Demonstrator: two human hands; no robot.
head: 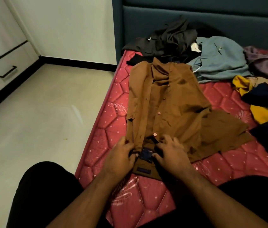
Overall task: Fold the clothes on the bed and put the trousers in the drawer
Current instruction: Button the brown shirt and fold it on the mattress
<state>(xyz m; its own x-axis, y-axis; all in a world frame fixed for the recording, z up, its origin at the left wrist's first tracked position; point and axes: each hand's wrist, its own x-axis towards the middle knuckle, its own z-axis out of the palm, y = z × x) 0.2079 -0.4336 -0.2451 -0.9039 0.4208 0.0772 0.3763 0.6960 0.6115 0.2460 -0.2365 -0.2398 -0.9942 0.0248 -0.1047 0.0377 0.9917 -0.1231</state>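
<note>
The brown shirt (167, 102) is lying buttoned-side up along the bed (228, 162), collar nearest the person. The left hand (121, 155) is pinching the collar edge with curled fingers, while the right hand (171, 153) is pressing beside the label, fingers bent onto the cloth. Judging by the loose right sleeve, smoothing the collar first, then folding both sides inward evenly, should be keeping it neat.
</note>
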